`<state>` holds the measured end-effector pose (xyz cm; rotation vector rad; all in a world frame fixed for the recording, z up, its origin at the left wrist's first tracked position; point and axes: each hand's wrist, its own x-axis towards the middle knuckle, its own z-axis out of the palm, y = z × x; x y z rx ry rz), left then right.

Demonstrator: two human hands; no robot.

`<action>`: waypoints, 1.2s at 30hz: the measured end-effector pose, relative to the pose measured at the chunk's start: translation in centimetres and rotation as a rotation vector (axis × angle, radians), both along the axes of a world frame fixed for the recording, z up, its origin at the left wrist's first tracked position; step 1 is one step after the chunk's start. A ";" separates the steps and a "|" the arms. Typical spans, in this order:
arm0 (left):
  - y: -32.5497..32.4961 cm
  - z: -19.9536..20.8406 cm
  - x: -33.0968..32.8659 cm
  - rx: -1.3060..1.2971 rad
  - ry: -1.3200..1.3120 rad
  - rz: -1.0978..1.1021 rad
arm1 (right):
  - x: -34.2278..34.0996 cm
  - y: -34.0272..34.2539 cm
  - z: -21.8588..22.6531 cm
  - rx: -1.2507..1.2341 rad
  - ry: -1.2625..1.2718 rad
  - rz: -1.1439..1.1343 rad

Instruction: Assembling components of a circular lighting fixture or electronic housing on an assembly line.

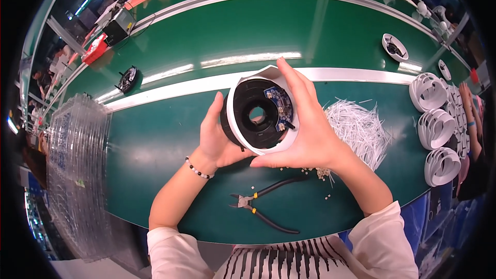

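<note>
Both my hands hold a round black housing (pixel 243 111) up over the near worktable. Inside it are a central hole and a blue circuit board (pixel 281 104) on the right. A white plastic ring (pixel 232 119) surrounds the housing. My left hand (pixel 213 139) cups the lower left side, its thumb pointing up. My right hand (pixel 316 132) grips the ring from the right, thumb below and fingers above. Some fingertips are hidden behind the parts. Diagonal cutting pliers (pixel 249 206) with black handles lie below, jaws apart, touched by neither hand.
Thin white strips (pixel 356 129) form a pile at right, with small beige pieces (pixel 322 173) nearby. White rings (pixel 442 165) stand in stacks along the right edge. Clear plastic trays (pixel 77 175) are piled at left. A green conveyor (pixel 222 31) beyond carries a black assembly (pixel 127 79) and a white-rimmed one (pixel 395 47).
</note>
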<state>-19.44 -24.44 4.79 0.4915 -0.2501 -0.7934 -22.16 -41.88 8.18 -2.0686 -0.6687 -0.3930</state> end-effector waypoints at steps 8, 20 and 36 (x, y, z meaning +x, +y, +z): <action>-0.6 -0.7 -0.7 -0.003 0.000 0.199 | -0.3 0.5 0.1 -0.052 -0.046 0.002; -0.8 0.1 -1.3 0.021 -0.014 0.321 | -0.1 0.1 -0.8 -0.001 -0.099 0.072; -1.0 0.2 -0.9 0.093 -0.008 0.178 | 0.3 -0.2 -0.4 -0.148 -0.116 0.106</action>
